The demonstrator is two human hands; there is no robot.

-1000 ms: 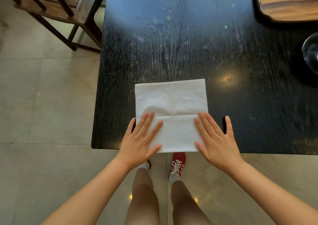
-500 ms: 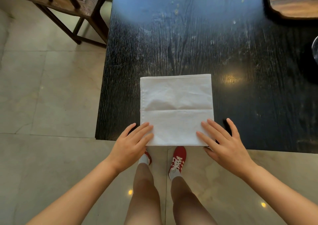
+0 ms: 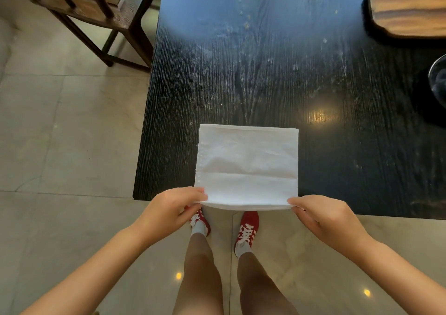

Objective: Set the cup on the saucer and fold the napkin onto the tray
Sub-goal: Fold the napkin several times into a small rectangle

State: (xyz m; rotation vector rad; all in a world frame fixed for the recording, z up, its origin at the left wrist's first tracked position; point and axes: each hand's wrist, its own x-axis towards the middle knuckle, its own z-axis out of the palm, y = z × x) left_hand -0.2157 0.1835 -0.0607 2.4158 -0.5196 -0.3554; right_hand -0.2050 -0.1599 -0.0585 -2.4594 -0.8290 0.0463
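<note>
A white napkin (image 3: 247,160) lies folded on the black table (image 3: 265,73), with a crease across its near half. Its near edge hangs just past the table's front edge. My left hand (image 3: 173,208) pinches the napkin's near left corner. My right hand (image 3: 321,214) pinches the near right corner. The near edge is lifted slightly off the table. A wooden tray (image 3: 410,8) sits at the far right, cut off by the frame. A glass item (image 3: 438,80) shows partly at the right edge; I cannot tell whether it is the cup or the saucer.
A dark wooden chair (image 3: 96,8) stands on the tiled floor to the left of the table. My legs and red shoes (image 3: 246,230) are below the table's front edge.
My hands slid back from lying flat on the napkin to its near corners and closed on them. The near edge has come up a little.
</note>
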